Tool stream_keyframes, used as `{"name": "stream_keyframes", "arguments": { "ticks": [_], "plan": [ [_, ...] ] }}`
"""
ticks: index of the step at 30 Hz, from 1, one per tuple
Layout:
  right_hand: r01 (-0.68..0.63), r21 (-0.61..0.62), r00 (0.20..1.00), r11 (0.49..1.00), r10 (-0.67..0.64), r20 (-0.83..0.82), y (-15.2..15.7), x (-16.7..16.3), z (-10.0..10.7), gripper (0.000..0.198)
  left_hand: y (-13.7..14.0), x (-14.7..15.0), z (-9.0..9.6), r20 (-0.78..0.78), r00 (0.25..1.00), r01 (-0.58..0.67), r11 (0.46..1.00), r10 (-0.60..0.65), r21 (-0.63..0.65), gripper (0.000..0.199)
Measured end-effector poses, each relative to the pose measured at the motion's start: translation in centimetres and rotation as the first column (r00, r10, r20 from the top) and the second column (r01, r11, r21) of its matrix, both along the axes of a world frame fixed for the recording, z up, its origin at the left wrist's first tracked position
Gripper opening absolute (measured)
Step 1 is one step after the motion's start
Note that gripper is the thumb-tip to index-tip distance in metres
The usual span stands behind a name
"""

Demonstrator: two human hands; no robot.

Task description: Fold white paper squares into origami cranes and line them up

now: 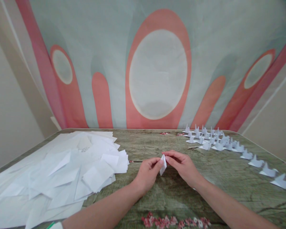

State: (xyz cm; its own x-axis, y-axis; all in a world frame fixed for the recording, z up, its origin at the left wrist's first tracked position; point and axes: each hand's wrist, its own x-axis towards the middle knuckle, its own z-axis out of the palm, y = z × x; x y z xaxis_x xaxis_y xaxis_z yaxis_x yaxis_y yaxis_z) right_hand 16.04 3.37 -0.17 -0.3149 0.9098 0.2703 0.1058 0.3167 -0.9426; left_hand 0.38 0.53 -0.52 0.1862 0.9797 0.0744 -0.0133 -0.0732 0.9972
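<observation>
Paper piece (163, 164): small, white, folded narrow, pointed, pinched between both hands.

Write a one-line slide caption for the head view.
Both hands pinch a small folded paper between a loose sheet pile and finished paper cranes.

- Two hands are seen, the left hand (148, 173) and the right hand (183, 165).
- One small folded paper piece (163, 164) is counted between them.
- One heap of loose white sheets (69, 171) is noted; the sheets overlap too much to be counted.
- Roughly two dozen folded paper figures (219, 143) are lined up; the far cluster is too tight for an exact count.
- One table (228, 178) is counted.
</observation>
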Motion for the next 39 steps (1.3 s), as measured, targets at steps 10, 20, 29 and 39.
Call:
{"name": "stream_keyframes", "arguments": {
  "ticks": [10,20,29,39],
  "plan": [
    [0.039,0.094,0.993,0.995,-0.049,0.103,0.11,0.08,-0.04,0.019,0.08,0.01,-0.08,-0.026,1.000,-0.013,1.000,0.013,0.006,0.033],
    [0.093,0.347,0.974,0.933,-0.158,0.164,-0.28,-0.04,0.29,0.011,0.15,-0.13,-0.55,-0.017,1.000,0.009,1.000,-0.009,0.017,0.033],
    [0.039,0.529,0.949,0.848,-0.198,0.247,-0.19,0.28,0.74,0.007,0.19,-0.10,-0.31,-0.033,0.999,0.007,1.000,-0.006,0.027,0.035],
    [-0.035,0.524,0.937,0.851,-0.153,0.312,0.09,0.55,0.57,0.011,0.14,-0.05,-0.53,-0.065,0.997,0.030,0.999,-0.028,0.042,0.034]
  ]
}}
